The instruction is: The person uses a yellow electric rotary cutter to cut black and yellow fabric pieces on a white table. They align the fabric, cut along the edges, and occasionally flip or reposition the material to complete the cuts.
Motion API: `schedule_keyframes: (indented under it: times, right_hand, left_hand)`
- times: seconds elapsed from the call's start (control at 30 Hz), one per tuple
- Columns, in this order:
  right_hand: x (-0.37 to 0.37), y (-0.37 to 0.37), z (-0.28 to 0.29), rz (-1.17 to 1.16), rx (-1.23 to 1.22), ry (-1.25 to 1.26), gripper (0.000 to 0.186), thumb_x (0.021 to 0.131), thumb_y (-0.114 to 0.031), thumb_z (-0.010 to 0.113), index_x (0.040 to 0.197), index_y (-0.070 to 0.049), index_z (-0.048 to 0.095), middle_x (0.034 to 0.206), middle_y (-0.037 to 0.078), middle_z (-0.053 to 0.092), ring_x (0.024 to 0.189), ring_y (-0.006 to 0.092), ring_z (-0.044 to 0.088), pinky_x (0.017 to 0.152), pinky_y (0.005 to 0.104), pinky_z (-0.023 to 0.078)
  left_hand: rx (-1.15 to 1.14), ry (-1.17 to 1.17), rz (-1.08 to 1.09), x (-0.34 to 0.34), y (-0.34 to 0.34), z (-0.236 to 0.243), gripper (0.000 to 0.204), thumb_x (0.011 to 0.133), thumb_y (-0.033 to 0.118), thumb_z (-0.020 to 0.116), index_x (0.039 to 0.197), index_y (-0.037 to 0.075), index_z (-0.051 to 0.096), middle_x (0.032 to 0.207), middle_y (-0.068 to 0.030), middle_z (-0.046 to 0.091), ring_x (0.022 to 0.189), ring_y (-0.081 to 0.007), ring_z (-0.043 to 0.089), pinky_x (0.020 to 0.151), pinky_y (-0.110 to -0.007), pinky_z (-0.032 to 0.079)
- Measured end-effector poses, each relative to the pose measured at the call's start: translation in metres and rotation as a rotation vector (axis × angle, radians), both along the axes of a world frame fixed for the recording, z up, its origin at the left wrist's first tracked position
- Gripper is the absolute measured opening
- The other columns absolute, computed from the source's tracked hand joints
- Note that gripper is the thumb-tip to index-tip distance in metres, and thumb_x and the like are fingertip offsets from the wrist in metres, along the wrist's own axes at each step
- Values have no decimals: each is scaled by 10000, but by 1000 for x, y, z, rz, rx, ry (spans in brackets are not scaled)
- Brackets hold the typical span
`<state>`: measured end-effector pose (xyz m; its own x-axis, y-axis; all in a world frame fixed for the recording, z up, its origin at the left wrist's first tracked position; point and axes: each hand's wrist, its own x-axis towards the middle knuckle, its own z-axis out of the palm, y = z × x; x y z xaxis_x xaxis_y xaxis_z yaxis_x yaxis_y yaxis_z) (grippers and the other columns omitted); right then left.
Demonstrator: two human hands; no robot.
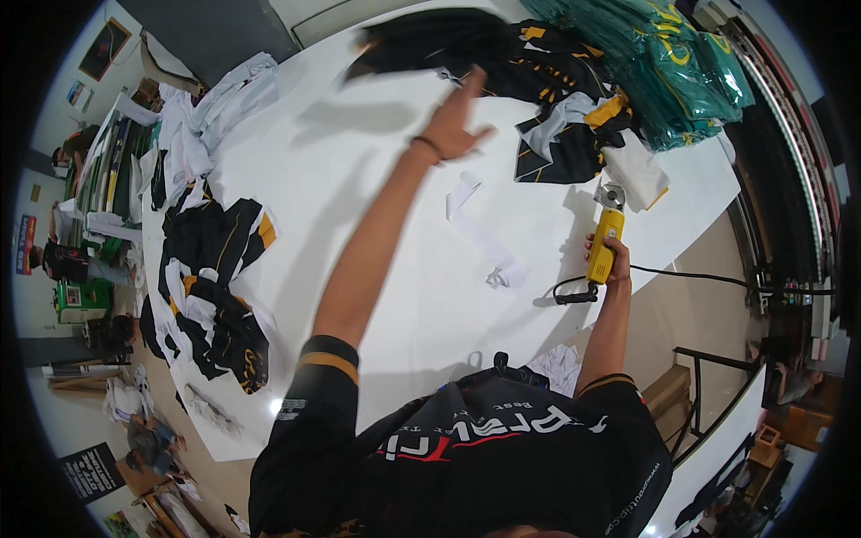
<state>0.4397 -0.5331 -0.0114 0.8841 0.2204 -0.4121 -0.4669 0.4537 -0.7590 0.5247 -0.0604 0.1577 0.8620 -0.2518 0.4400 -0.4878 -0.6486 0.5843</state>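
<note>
Here, in the head view, my right hand (620, 258) clamps the yellow cutter (607, 235); my nearer left hand (453, 125), fingers spread, has the blurred black cloth (430, 43) at its fingertips, long axis crosswise, contact unclear.

I see both bare forearms (369, 251) stretched forward
Bare left hand (448, 130) held splayed, bare right hand (615, 260) curled in a grip
</note>
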Motion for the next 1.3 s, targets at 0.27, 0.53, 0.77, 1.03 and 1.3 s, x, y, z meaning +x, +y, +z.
schedule_keyframes:
  times: [0.27,0.53,0.77,1.03,1.3]
  right_hand:
    - [0,-13,3,-5,-175,40,527,866,-204,677,1312,48,552,1096,176,686,974,275,693,729,437,627]
    - [26,25,24,316,-467,-104,430,876,-225,718,1204,25,598,924,80,610,734,213,656,619,383,638]
    - [59,77,18,474,-630,-236,406,906,-185,718,1214,70,650,996,97,676,825,180,634,766,313,516]
    - [85,85,-8,482,-750,-384,415,943,-237,760,1241,41,682,1011,57,692,879,141,621,797,293,493]
    - [88,87,-29,357,-882,-545,545,999,-380,727,1339,37,639,1064,81,702,959,170,641,863,310,510]
  left_hand:
    - [494,250,108,-197,-123,-176,815,970,643,550,1626,191,378,1703,-243,211,1573,-491,142,1250,-640,170]
    - [216,363,156,-525,-2,-184,541,826,101,687,1364,116,637,1305,-128,609,1260,-345,574,1106,-464,471]
    - [524,1738,185,-845,-25,-180,383,854,191,676,1236,188,692,1315,-180,651,1213,-320,630,989,-470,533]
    - [-143,576,1419,-648,118,-115,340,959,335,702,1184,81,721,941,-142,745,877,-321,717,830,-408,574]
    - [455,338,1664,-531,178,-177,388,952,367,695,1226,93,682,1070,-149,669,1122,-318,623,1067,-547,390]
